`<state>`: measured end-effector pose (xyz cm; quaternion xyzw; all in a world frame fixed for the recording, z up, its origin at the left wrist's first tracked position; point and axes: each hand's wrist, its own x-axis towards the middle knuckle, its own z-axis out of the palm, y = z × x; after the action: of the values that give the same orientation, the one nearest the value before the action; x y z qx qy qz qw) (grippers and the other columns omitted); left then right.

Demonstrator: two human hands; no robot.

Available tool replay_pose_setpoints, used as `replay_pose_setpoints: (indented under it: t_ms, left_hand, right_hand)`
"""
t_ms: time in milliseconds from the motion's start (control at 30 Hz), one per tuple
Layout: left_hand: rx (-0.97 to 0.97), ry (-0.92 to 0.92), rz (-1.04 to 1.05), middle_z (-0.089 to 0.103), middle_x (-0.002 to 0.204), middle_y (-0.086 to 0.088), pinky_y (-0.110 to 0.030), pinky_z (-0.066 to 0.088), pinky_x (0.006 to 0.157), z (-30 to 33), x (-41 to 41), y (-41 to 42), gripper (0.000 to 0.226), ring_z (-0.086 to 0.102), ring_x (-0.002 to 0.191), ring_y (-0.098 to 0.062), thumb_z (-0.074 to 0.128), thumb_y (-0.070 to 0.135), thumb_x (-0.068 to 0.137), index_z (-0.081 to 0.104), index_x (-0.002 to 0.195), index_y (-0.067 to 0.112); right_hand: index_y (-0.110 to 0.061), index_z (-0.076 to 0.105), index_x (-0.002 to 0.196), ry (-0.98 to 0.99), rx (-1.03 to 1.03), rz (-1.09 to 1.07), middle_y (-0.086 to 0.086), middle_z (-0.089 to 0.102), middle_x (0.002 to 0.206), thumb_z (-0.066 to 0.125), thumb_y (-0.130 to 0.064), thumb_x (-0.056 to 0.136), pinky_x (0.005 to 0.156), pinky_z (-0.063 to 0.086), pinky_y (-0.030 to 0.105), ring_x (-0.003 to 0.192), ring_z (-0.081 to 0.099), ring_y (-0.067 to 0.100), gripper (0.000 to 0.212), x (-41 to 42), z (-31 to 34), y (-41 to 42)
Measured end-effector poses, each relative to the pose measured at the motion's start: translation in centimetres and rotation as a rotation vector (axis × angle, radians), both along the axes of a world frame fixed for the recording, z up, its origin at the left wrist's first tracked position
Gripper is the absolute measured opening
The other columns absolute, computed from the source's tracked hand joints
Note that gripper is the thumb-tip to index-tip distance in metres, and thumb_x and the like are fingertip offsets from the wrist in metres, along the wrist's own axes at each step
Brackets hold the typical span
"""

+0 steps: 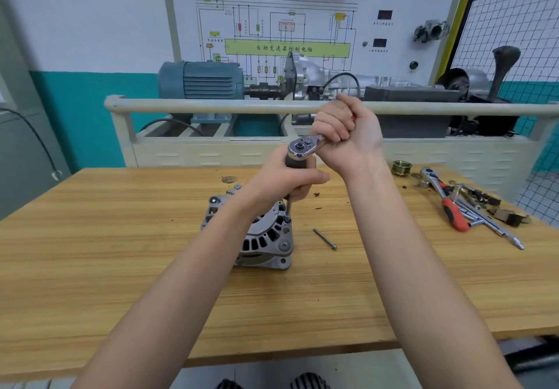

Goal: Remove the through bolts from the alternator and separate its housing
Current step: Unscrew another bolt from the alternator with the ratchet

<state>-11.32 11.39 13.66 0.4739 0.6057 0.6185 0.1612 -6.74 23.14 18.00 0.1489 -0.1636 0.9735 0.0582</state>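
Head view looks down on a wooden workbench [121, 267] with a silver alternator [260, 237] standing on it a little left of centre, its vented end housing facing the camera. A ratchet wrench [302, 146] is held above the alternator, its chrome head turned up towards the camera, and a slim extension bar with a socket [287, 211] runs down from under it to the upper right rim of the housing, where the socket sits on a bolt head. The left hand [290, 181] is curled around the dark upper part of the extension just under the ratchet head, thumb across the front. The right hand [344, 128] is clenched around the ratchet's handle, of which only a sliver of red shows between the fingers.

One removed through bolt [325, 239] lies loose on the bench just right of the alternator, apart from it, head towards the camera. Another bolt head [284, 245] shows in the housing's lower right ear.

At the far right of the bench lie a brass-coloured pulley [401, 168], a second ratchet with a red-and-black handle [447, 201], chrome bars and small dark parts in a loose pile; none of these sit in any tray or box. Beyond the bench stands a training rig with a blue electric motor [201, 80] and a wiring-diagram panel [287, 26].
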Motion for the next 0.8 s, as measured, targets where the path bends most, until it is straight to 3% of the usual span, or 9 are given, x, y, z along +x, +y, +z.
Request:
replay_pose_setpoints:
  t_ms: [67,167,300,400,500,700,800]
  left_hand:
    - [0.014,-0.030,0.016,0.031,0.038,0.005,-0.024,0.018,0.045,-0.2,0.0,0.2,0.051,0.024,0.036,-0.013,0.062,-0.007,0.077,0.040,0.040,0.021]
    - [0.037,-0.023,0.108,0.029,0.038,0.005,-0.020,0.020,0.044,-0.5,0.3,0.5,0.041,0.021,0.037,-0.012,0.055,0.002,0.067,0.036,0.037,0.023]
    - [0.185,-0.051,0.290,0.030,0.041,0.010,-0.019,0.023,0.042,-0.9,0.7,1.4,0.040,0.024,0.039,-0.007,0.053,-0.009,0.074,0.033,0.050,0.017]
    - [0.236,-0.034,0.409,0.031,0.042,0.010,-0.022,0.023,0.044,-1.2,0.9,1.9,0.041,0.026,0.042,-0.008,0.052,-0.013,0.077,0.035,0.054,0.016]
    - [0.202,-0.007,0.374,0.031,0.041,0.006,-0.023,0.023,0.045,-1.3,0.8,1.6,0.040,0.025,0.041,-0.010,0.055,-0.011,0.074,0.035,0.050,0.013]
    - [-0.017,0.092,0.045,0.040,0.039,-0.004,-0.029,0.030,0.049,-0.3,-0.2,-0.4,0.032,0.033,0.039,-0.019,0.063,0.005,0.073,0.045,0.047,0.011]
    - [-0.065,0.043,-0.054,0.035,0.038,0.002,-0.028,0.023,0.046,0.1,-0.2,-0.5,0.033,0.029,0.037,-0.016,0.060,0.004,0.074,0.040,0.049,0.010]
  right_hand:
    - [-0.014,0.034,0.043,0.013,-0.016,-0.041,-0.005,0.027,0.035,0.041,-0.014,0.085,0.033,0.017,0.019,0.027,0.021,0.009,0.042,0.3,-0.1,-0.3]
    - [-0.015,0.034,0.042,0.057,-0.067,-0.224,-0.007,0.025,0.035,0.041,-0.015,0.086,0.030,0.017,0.020,0.027,0.021,0.008,0.044,1.2,-0.8,-1.1]
    - [-0.017,0.034,0.043,0.170,-0.121,-0.492,-0.006,0.023,0.037,0.033,-0.016,0.093,0.034,0.020,0.021,0.031,0.020,0.008,0.050,2.6,-2.2,-2.9]
    - [-0.017,0.034,0.044,0.202,-0.095,-0.560,-0.005,0.024,0.037,0.031,-0.017,0.095,0.037,0.021,0.021,0.033,0.020,0.009,0.051,3.2,-2.5,-3.5]
    - [-0.016,0.034,0.043,0.146,-0.073,-0.471,-0.006,0.023,0.037,0.032,-0.017,0.095,0.035,0.020,0.021,0.032,0.020,0.008,0.051,2.9,-2.0,-2.6]
    - [-0.015,0.033,0.043,0.031,0.022,-0.143,-0.006,0.025,0.035,0.036,-0.016,0.091,0.034,0.017,0.020,0.028,0.022,0.009,0.048,1.5,-0.2,-0.7]
    - [-0.014,0.034,0.042,0.023,0.038,-0.082,-0.006,0.026,0.034,0.037,-0.016,0.089,0.034,0.017,0.020,0.027,0.023,0.009,0.047,1.2,0.0,-0.6]
